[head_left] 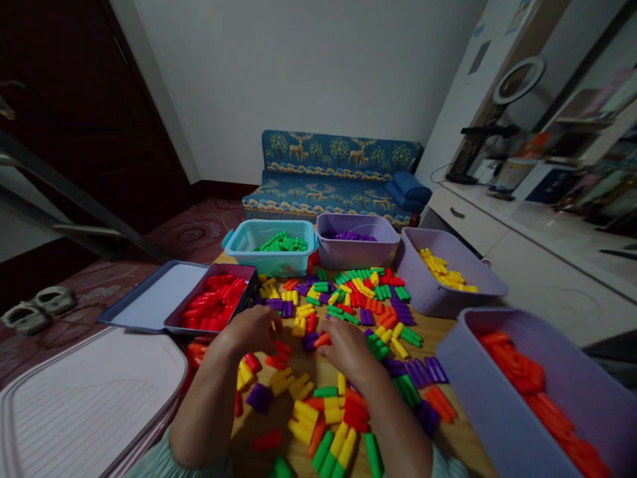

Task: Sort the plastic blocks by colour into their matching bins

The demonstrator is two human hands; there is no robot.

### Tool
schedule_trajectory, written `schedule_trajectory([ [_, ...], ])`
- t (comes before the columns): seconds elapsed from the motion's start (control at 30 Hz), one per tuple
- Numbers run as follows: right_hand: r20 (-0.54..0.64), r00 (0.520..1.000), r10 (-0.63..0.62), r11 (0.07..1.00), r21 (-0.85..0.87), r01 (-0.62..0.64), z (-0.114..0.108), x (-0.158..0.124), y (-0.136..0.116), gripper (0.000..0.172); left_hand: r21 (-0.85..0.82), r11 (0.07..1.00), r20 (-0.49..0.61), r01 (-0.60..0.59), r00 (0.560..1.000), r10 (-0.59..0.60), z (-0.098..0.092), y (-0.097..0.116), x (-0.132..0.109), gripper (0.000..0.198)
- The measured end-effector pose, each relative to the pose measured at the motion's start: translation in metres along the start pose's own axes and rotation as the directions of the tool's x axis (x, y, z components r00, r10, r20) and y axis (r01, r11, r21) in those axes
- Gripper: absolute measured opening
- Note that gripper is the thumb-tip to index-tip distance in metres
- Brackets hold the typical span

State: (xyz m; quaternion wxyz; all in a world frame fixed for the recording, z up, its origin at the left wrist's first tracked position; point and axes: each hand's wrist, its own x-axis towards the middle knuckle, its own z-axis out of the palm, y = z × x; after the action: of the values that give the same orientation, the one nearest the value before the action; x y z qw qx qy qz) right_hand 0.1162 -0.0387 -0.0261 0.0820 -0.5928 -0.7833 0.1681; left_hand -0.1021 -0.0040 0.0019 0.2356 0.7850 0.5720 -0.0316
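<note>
Glossy plastic building pieces in red, orange, yellow, green and purple lie scattered across a wooden counter. They look like short round-ended rods joined side by side, and many lie flat in loose clusters. The right hand, near the middle of the spread, pinches a small orange plastic piece between its fingers; a purple plastic piece lies just beside it. The left hand reaches in near the open dark-edged box, its fingers bent downward; I cannot tell whether they grip anything. Blurred orange plastic pieces lie close to that hand.

Around the spread, pieces sit sorted by colour: red in the open dark-edged box, green in a turquoise plastic bin, purple in a lilac plastic bin, yellow in a second lilac bin, and orange-red in a large lilac bin at the right.
</note>
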Motion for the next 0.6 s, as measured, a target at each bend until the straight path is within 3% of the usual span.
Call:
schedule_trajectory([
  [0.13,-0.010,1.000,-0.009,1.000,0.014,0.009,0.001,0.001,0.003,0.021,0.012,1.000,0.089,-0.019,0.996,0.018,0.013,0.012,0.009,0.026],
  [0.27,-0.061,0.998,-0.017,0.998,0.058,0.020,0.001,0.000,0.007,0.016,-0.106,0.987,0.077,-0.124,0.988,0.132,0.026,0.019,0.021,0.015],
  [0.33,-0.104,0.995,0.009,0.995,0.097,0.002,-0.001,0.001,0.008,0.012,-0.211,0.964,-0.002,-0.162,0.986,0.166,0.031,0.017,0.027,0.015],
  [0.4,-0.170,0.983,0.064,0.984,0.178,-0.033,-0.003,0.004,0.008,0.011,-0.376,0.909,-0.166,-0.178,0.978,0.123,0.033,0.017,0.035,0.017],
  [0.47,-0.267,0.958,0.103,0.949,0.314,-0.015,-0.003,0.007,0.008,0.012,-0.630,0.749,-0.327,-0.203,0.945,-0.019,0.035,0.020,0.042,0.023],
  [0.5,-0.321,0.940,0.117,0.920,0.391,0.019,-0.003,0.009,0.008,0.013,-0.761,0.608,-0.356,-0.225,0.929,-0.101,0.036,0.024,0.046,0.027],
  [0.6,-0.397,0.904,0.159,0.765,0.629,0.141,0.002,0.014,0.009,0.017,-0.957,0.110,-0.286,-0.268,0.935,-0.209,0.039,0.040,0.051,0.040],
])
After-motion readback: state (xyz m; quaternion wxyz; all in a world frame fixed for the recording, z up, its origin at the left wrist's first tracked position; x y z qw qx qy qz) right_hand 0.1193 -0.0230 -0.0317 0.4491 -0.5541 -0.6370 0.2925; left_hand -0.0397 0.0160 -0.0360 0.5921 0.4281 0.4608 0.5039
